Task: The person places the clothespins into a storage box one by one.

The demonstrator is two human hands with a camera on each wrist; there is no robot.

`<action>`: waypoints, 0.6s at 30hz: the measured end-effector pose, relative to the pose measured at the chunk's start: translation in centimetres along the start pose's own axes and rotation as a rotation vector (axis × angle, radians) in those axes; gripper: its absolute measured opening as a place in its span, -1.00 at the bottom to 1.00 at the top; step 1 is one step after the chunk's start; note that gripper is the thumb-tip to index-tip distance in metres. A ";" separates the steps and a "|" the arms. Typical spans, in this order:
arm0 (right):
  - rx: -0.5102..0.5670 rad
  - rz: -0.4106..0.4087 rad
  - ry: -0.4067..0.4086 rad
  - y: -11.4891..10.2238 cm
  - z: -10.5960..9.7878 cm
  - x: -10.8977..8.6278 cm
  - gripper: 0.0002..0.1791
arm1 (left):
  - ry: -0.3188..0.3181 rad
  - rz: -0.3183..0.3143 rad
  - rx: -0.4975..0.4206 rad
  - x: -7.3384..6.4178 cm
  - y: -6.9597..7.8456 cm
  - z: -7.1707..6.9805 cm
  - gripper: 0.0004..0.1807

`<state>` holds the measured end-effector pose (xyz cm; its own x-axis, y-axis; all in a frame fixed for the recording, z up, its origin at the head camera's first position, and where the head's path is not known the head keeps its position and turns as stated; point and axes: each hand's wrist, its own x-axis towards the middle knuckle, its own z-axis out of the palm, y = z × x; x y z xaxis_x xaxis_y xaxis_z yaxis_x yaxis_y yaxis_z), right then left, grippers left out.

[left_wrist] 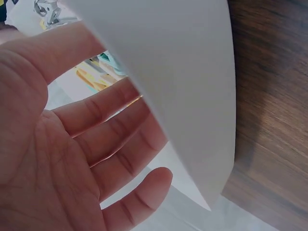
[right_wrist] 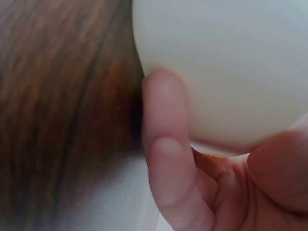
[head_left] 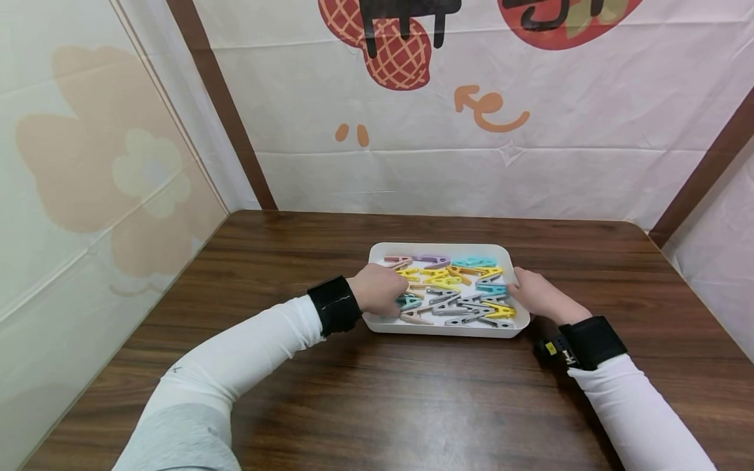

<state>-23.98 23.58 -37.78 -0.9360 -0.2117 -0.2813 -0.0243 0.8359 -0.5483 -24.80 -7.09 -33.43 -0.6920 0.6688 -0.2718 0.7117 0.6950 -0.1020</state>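
Observation:
A white rectangular tray (head_left: pixel 448 331) on the table holds many plastic clothespins (head_left: pixel 459 311) in grey, yellow, teal, blue, purple and pink. My left hand (head_left: pixel 378 290) reaches over the tray's left rim, its fingers dipping among the clothespins. In the left wrist view the thumb and fingers (left_wrist: pixel 103 122) stand apart, their tips hidden behind the tray wall; the little finger stays outside. My right hand (head_left: pixel 538 294) grips the right end of the tray. In the right wrist view a finger (right_wrist: pixel 166 110) lies along the tray's outer wall.
The tray stands on a dark wooden table (head_left: pixel 406 399), toward its far side. White printed cloth (head_left: pixel 436 176) hangs behind the table, and another sheet (head_left: pixel 88 216) hangs along its left side. Black bands (head_left: pixel 334 306) wrap both wrists.

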 end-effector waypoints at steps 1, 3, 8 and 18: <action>0.001 0.001 0.000 0.0 0.0 0.0 -0.46 | 0.000 0.000 0.005 0.1 0.1 0.0 -0.80; 0.001 0.001 0.001 0.0 0.0 0.0 -0.46 | 0.003 -0.001 0.017 0.3 0.2 0.0 -0.80; 0.005 -0.005 0.003 0.0 0.0 -0.1 -0.47 | 0.019 0.002 0.038 0.7 0.3 0.3 -0.79; -0.020 0.009 0.001 0.1 0.0 0.0 -0.43 | 0.017 -0.017 -0.018 0.3 -0.2 0.1 -0.77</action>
<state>-24.00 23.65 -37.77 -0.9364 -0.2036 -0.2858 -0.0227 0.8479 -0.5297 -25.14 -7.05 -33.54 -0.7057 0.6614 -0.2540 0.6979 0.7107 -0.0887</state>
